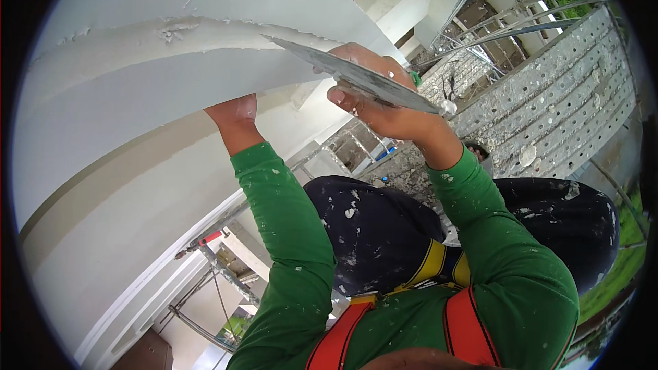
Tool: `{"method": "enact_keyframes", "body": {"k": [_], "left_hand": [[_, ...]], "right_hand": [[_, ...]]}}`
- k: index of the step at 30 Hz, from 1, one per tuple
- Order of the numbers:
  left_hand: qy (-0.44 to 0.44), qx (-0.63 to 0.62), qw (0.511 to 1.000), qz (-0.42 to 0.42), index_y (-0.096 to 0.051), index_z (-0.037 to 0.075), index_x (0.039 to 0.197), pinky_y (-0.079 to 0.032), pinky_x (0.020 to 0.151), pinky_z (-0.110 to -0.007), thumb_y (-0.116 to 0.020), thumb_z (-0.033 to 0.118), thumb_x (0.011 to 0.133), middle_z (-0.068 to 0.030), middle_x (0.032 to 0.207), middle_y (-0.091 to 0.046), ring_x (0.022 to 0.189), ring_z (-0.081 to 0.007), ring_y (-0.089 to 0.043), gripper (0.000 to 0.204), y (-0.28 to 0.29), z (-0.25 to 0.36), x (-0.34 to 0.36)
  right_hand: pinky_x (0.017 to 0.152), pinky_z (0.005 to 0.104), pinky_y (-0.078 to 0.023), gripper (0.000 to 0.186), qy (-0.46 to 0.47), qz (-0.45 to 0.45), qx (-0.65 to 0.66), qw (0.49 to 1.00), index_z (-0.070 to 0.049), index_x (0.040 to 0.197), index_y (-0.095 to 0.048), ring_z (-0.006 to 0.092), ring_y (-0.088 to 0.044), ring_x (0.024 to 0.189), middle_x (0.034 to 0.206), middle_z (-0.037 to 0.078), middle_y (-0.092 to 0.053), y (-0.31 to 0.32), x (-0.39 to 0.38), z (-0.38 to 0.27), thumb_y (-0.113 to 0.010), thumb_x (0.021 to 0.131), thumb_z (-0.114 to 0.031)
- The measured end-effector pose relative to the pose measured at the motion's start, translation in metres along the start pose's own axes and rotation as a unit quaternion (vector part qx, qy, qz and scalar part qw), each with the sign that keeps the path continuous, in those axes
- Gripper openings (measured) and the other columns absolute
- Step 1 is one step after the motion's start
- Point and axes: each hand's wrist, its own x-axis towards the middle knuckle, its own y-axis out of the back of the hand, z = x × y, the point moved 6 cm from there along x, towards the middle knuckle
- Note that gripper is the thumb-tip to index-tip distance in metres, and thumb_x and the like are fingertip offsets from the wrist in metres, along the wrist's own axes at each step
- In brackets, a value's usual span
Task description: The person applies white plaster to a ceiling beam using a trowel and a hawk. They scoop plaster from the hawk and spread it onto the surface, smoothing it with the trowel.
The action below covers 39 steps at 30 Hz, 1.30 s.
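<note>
My right hand [397,121] grips a plastering trowel [370,83], its thumb on the near side and the fingers partly hidden behind the thin metal blade. The trowel's tip points up and left, close to a pale beam [157,99]. Along the beam's face runs a curved band of white plaster [226,33] with rough, raised edges. My left hand [238,108] reaches to the beam's lower edge, with its fingers hidden behind it. Both my forearms are in green sleeves spotted with white.
A perforated metal scaffold plank [548,96], spattered with plaster, extends to the right. Metal scaffold tubes [229,270] stand at lower left, with a red fitting [210,237] on them. More rails [507,20] cross at the upper right. My dark-trousered legs [370,233] rest below my hands.
</note>
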Motion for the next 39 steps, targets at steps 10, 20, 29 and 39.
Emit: {"method": "enact_keyframes", "body": {"k": [10, 20, 29, 39], "left_hand": [[-0.020, -0.044, 0.999, 0.011, -0.057, 0.011, 0.116, -0.049, 0.091, -0.039, -0.046, 0.034, 0.098, -0.0051, 0.113, -0.060, 0.106, -0.0224, -0.057, 0.031, 0.002, 0.016, 0.000], [0.001, -0.043, 0.999, 0.022, -0.050, 0.009, 0.131, -0.042, 0.101, -0.039, -0.045, 0.035, 0.101, -0.0046, 0.131, -0.052, 0.122, -0.0221, -0.048, 0.040, -0.008, 0.013, -0.006], [0.000, -0.017, 0.999, 0.045, -0.051, 0.008, 0.132, -0.041, 0.101, -0.039, -0.044, 0.032, 0.101, -0.0045, 0.134, -0.051, 0.120, -0.0231, -0.049, 0.040, -0.023, 0.021, -0.019], [-0.015, -0.028, 0.999, 0.042, -0.050, 0.006, 0.133, -0.040, 0.103, -0.039, -0.040, 0.031, 0.102, -0.0076, 0.135, -0.051, 0.122, -0.0245, -0.048, 0.041, -0.018, 0.018, -0.016]], "right_hand": [[0.077, 0.0381, -0.057, 0.058, 0.144, 0.080, -0.314, 0.935, -0.004, 0.127, -0.057, 0.0364, -0.070, 0.090, 0.108, 0.021, -0.069, 0.002, -0.005, 0.109, -0.078, 0.075, -0.017], [0.066, 0.0379, -0.056, 0.050, 0.191, 0.088, -0.375, 0.903, 0.000, 0.126, -0.056, 0.0340, -0.069, 0.075, 0.096, 0.018, -0.069, -0.013, 0.006, 0.144, -0.071, 0.080, -0.012], [0.062, 0.0368, -0.055, 0.043, 0.239, 0.084, -0.384, 0.888, 0.006, 0.119, -0.056, 0.0339, -0.068, 0.072, 0.089, 0.018, -0.068, -0.016, 0.019, 0.116, -0.067, 0.080, -0.007], [0.062, 0.0358, -0.055, 0.045, 0.271, 0.105, -0.403, 0.868, 0.004, 0.119, -0.059, 0.0333, -0.069, 0.070, 0.085, 0.018, -0.069, -0.016, 0.028, 0.093, -0.071, 0.078, -0.009]]}}
